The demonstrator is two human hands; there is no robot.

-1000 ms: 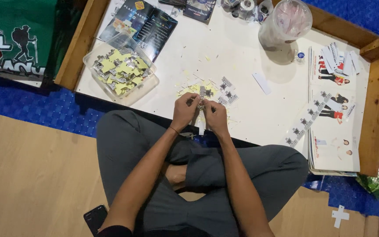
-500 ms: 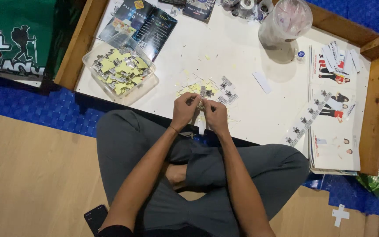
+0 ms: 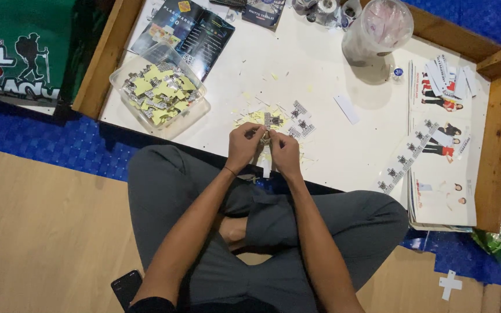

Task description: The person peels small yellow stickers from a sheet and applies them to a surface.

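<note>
While you sit cross-legged in grey trousers, a dark phone (image 3: 126, 288) lies on the wooden floor by your left knee. Your left hand (image 3: 243, 146) and right hand (image 3: 284, 152) meet at the near edge of the low white table (image 3: 331, 145), fingertips pinched together on one small sticker (image 3: 265, 137); a white paper strip (image 3: 266, 167) hangs down from between them. Both hands are closed in a pinch around that piece, thumbs and forefingers touching it. Which part each finger holds is too small to tell.

Just beyond your fingers lies a loose pile of yellow and printed cutouts (image 3: 285, 120), with tiny scraps scattered round it. To your left, at the table's near corner, sits a clear plastic tub (image 3: 159, 91) filled with more yellow and grey pieces. Behind it lies a dark leaflet (image 3: 195, 32).

To your right, a long printed strip (image 3: 406, 156) runs diagonally across a stack of white sheets (image 3: 443, 174) showing small figures, and a plain white slip (image 3: 346, 108) lies between that stack and the pile. Farther off stands a clear lidded jar (image 3: 376, 32), with a small blue cap (image 3: 398, 72) beside it. A green box (image 3: 18, 49) rests on the blue mat, well left of the table.
</note>
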